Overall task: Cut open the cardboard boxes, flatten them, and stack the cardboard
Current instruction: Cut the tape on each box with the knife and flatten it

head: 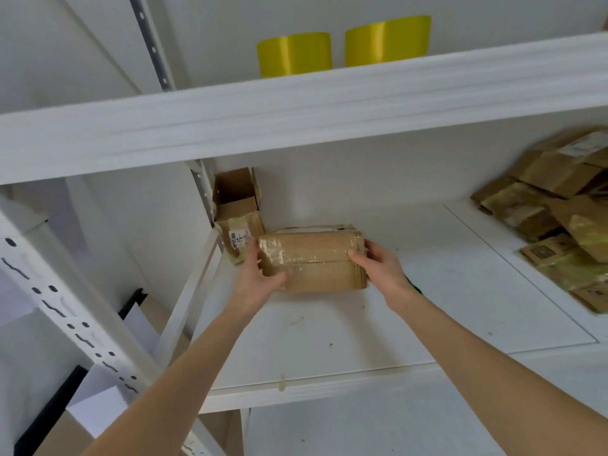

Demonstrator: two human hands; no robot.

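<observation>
Two boxes are left to deal with, as far as we can judge from the head view, the only one we have. The taped box (312,261) lies on the white shelf board (362,330) close to the middle of the frame, clear tape across its face and its flaps closed, so we take it as not yet cut. Our left hand (260,281) grips its left end, thumb on the front face, and our right hand (381,268) grips its right end, thumb over the top edge; both hands clasp the box, neither is free. At about 10 o'clock from it, just beside it and against the back corner, stands an opened box (237,209), upright, top flaps up, not flattened. Out at 3 o'clock, well apart, a loose pile of flattened cardboard (559,222) lies on the same shelf, so part of the job looks done, though the heap is untidy rather than squared. A small dark thing (416,286) shows under our right wrist; we cannot tell what it is, and we see no cutter otherwise. The board is white, scuffed and speckled with crumbs. At 12 o'clock the upper shelf (296,110) carries two yellow rolls (294,54); at 8 o'clock a perforated white post (65,311) runs down, with white walls behind.
</observation>
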